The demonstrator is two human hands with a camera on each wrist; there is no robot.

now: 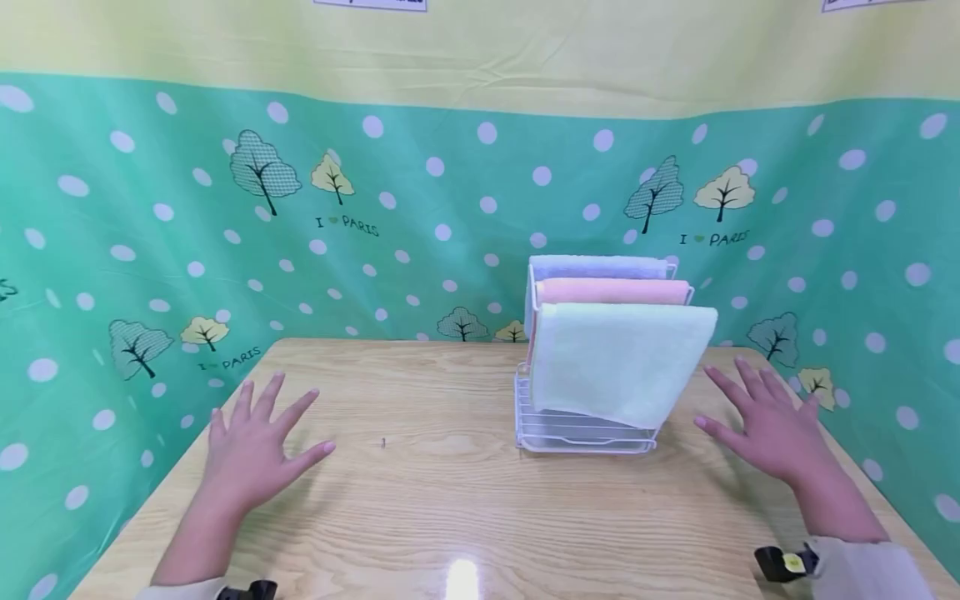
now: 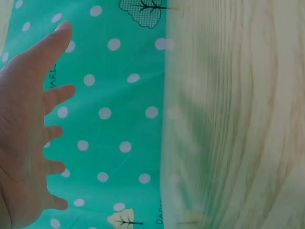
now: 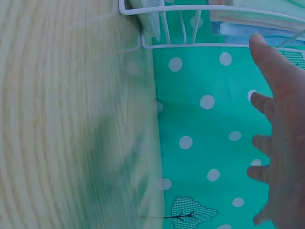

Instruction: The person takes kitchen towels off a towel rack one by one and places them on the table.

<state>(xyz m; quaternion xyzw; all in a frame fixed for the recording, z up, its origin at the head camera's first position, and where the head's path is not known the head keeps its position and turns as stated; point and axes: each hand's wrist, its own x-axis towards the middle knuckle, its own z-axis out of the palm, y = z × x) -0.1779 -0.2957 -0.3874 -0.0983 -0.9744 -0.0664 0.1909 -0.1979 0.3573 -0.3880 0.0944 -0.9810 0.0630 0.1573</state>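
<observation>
White wire rack (image 1: 585,452) on worktop (image 1: 420,517), right of centre, draped with pale green towel (image 1: 618,367) in front, pink towel (image 1: 611,291) mid, pale blue towel (image 1: 600,267) behind. My left hand (image 1: 255,450) and right hand (image 1: 776,429) spread wide, gripping nothing; right nearer rack.

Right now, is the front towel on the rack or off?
On. In the head view, the front towel hangs from high on the rack; whatever bears its top edge is hidden.
</observation>
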